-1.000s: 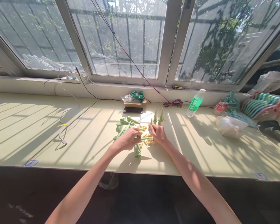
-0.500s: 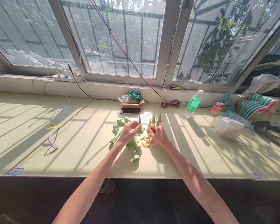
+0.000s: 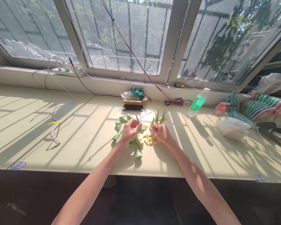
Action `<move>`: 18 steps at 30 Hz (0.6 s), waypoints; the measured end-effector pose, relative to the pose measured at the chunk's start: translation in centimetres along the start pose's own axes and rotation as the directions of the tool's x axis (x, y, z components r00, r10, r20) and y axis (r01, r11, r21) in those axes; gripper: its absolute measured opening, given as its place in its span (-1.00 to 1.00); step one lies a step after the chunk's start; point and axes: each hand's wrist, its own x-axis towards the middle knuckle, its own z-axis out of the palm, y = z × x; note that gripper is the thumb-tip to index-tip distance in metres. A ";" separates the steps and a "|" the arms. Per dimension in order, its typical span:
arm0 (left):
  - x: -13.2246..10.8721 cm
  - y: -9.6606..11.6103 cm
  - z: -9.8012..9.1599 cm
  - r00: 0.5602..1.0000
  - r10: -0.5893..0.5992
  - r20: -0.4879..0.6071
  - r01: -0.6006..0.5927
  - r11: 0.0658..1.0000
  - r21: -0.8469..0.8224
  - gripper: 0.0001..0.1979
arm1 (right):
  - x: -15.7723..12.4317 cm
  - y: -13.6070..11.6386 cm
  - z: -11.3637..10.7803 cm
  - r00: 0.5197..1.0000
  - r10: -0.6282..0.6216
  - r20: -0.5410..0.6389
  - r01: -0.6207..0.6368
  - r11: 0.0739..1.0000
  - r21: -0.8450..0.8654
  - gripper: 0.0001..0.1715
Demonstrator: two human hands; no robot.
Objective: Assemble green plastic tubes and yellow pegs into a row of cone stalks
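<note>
My left hand (image 3: 129,131) is closed round a green plastic cone (image 3: 137,119) whose tip points up and away. More green cones (image 3: 138,149) lie flat on the pale table (image 3: 84,137) under and beside that hand. My right hand (image 3: 162,132) rests on a heap of small yellow pieces (image 3: 149,140), fingers curled as if pinching one; what they hold is too small to make out. Three green cones (image 3: 157,116) stand upright just beyond the right hand.
A black phone (image 3: 132,108) and a small box with green wire (image 3: 134,96) lie behind the pile. A green-labelled water bottle (image 3: 196,102), a can (image 3: 221,108), a white bag (image 3: 229,128) and stacked teal and pink items (image 3: 263,106) sit at the right. White cables (image 3: 55,131) trail at the left.
My left hand has lifted a green cone from lying flat to pointing upward. My right hand stayed on the yellow pieces. The view shifted slightly.
</note>
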 end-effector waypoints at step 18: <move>-0.1 -0.2 0.3 0.991 -0.131 -0.001 0.130 0.981 -0.143 -0.59 | -0.5 -0.4 -0.8 0.979 -0.028 0.200 0.025 1.000 0.020 -0.89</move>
